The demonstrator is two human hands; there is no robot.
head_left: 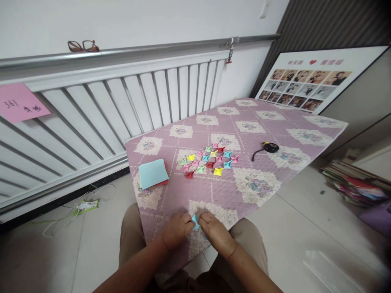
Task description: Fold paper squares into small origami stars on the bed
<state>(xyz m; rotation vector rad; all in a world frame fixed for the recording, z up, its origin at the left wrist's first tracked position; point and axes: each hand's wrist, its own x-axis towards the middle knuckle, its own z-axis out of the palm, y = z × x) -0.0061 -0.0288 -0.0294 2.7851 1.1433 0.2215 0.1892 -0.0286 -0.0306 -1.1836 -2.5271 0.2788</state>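
Observation:
My left hand (177, 230) and my right hand (217, 232) meet at the near edge of the table, both pinching one small light-blue folded paper (195, 221) between their fingertips. The paper is mostly hidden by my fingers. Farther out on the purple quilted cloth (262, 134) lies a cluster of several small folded paper pieces (209, 159) in pink, red, yellow, green and teal. To the left of the cluster rests a stack of square paper sheets (152, 173), light blue on top with red beneath.
A black tape-like object with a strap (266, 148) lies right of the cluster. A white radiator (122, 106) lines the wall, with glasses (83, 46) on its top pipe and a pink note (18, 102). A photo board (308, 81) leans far right; books (354, 183) lie on the floor.

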